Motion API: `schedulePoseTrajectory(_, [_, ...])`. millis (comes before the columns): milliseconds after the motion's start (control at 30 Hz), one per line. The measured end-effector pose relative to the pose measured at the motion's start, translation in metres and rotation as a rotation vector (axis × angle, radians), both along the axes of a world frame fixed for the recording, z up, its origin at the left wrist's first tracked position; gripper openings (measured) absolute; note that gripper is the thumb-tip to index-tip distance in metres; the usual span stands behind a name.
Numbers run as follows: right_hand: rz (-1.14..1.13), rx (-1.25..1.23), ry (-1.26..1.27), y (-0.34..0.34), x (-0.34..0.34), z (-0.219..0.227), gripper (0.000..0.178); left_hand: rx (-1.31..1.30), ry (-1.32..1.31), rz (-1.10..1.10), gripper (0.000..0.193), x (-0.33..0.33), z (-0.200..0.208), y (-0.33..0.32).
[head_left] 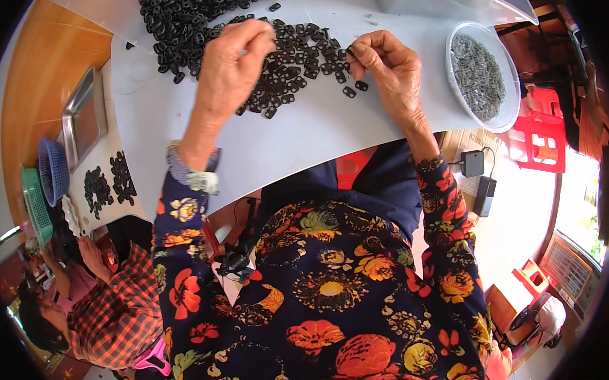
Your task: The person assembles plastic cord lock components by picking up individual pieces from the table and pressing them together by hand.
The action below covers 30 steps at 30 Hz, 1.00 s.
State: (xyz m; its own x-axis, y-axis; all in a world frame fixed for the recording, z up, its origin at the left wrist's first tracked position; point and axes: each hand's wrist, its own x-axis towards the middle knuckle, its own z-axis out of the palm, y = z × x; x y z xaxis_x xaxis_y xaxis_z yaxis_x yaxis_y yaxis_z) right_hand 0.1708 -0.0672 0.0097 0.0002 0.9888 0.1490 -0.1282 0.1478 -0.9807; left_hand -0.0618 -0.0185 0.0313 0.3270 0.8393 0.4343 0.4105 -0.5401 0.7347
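Observation:
Small flat black plastic pieces with two holes (282,80) lie spread over the pale tabletop (165,123), in front of a thicker heap of black two-holed pieces (169,14). Above the spread, my left hand (237,61) is closed in a pinch; whatever its fingertips hold is hidden. My right hand (393,71) hovers at the right edge of the spread, thumb and forefinger pressed on a small black piece (352,54). Two loose black pieces (355,89) lie just below its fingertips. Right of that hand stands a clear round tub (452,67) full of tiny silvery-grey parts (478,79).
A clear plastic bin (455,5) stands at the far right of the table. Leftward are a metal tray (83,116), a blue basket (52,171), a green basket (37,205) and more black pieces (111,185). Another person in a checked shirt (116,311) sits lower left. Red stools (541,139) stand right.

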Motion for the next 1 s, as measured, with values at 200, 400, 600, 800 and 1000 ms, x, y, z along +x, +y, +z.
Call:
schedulePoseTrajectory(200, [0.037,0.005,-0.042,0.001,-0.003,-0.005,0.014,0.155,0.514,-0.072,0.013,-0.027,-0.008,-0.006])
schedulePoseTrajectory(400, [0.061,-0.005,-0.104,0.002,-0.001,-0.009,0.013,0.137,0.511,-0.051,0.014,-0.018,-0.015,-0.008])
schedulePoseTrajectory(600, [0.089,0.034,-0.097,0.001,0.0,-0.006,0.013,-0.253,0.068,-0.087,0.015,-0.002,0.003,-0.012])
schedulePoseTrajectory(800, [0.128,0.016,-0.103,0.003,0.002,-0.001,0.016,-0.822,-0.554,-0.216,0.025,0.023,-0.004,-0.01])
schedulePoseTrajectory(1000, [0.126,0.001,-0.039,0.003,0.004,-0.002,0.018,-0.831,-0.592,-0.248,0.021,0.042,-0.001,-0.014])
